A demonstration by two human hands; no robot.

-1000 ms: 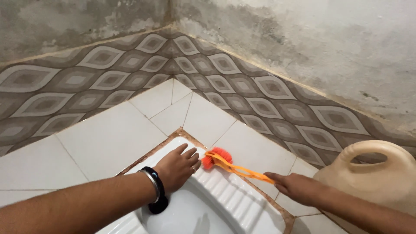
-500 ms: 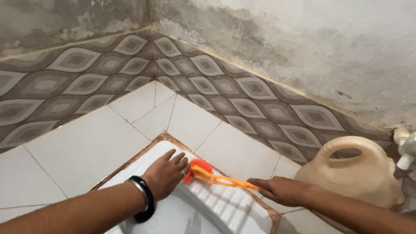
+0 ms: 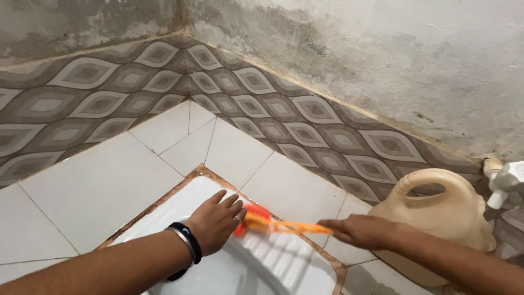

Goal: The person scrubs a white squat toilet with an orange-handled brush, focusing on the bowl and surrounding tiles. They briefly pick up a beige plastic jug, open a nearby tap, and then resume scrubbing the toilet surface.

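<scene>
My right hand (image 3: 357,230) grips the orange handle of a toilet brush (image 3: 273,223). Its red-orange bristle head rests on the ribbed footrest of a white squat toilet pan (image 3: 273,262). My left hand (image 3: 217,220) lies flat on the pan's rim, fingers spread, right beside the brush head. It holds nothing. A black band and a metal bangle sit on that wrist. The brush looks blurred by motion.
White floor tiles (image 3: 93,186) surround the pan. Patterned grey-brown wall tiles (image 3: 305,117) meet in a corner behind it, under stained plaster. A beige plastic jug with a handle (image 3: 436,210) stands at the right, beneath a white tap (image 3: 507,183).
The view has shifted right and the tap has come into sight. The brush head has slid slightly along the footrest beside my left hand, which stays on the rim.
</scene>
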